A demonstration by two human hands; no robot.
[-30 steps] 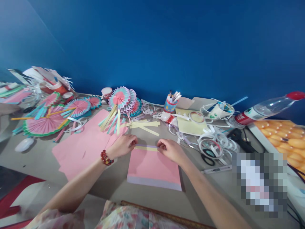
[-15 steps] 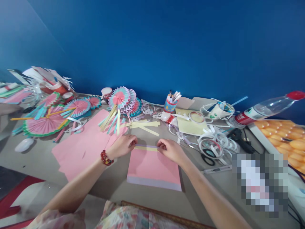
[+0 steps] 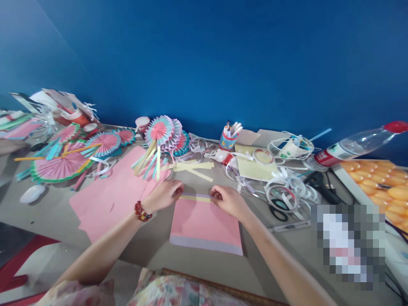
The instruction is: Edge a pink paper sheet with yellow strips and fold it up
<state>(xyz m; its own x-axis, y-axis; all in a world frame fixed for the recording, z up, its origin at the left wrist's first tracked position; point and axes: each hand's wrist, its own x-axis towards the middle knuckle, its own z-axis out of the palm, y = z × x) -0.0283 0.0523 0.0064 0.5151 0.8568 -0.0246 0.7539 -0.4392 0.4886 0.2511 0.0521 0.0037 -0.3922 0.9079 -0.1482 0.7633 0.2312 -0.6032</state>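
A pink sheet of paper (image 3: pixel 205 221) lies flat on the table in front of me, with a lilac band along its near edge. At its far edge runs a narrow pale yellow strip with a thin lilac line beyond it. My left hand (image 3: pixel 166 194) is closed, fingers pinched at the far left corner of this sheet. Opposite it, my right hand (image 3: pixel 228 200) pinches the far right end of the same edge. The fingertips of both hands are partly hidden by curled fingers. Loose yellow paper strips (image 3: pixel 194 168) lie just beyond the hands.
Larger pink sheets (image 3: pixel 111 204) spread to the left, near pleated paper fans (image 3: pixel 63 163) and a white mouse (image 3: pixel 32 193). A pen cup (image 3: pixel 228 139) stands behind. To the right are tape rolls (image 3: pixel 282 198), scissors (image 3: pixel 278 213), a craft knife (image 3: pixel 290 226), a glue gun (image 3: pixel 323 187) and a tilted bottle (image 3: pixel 353 146).
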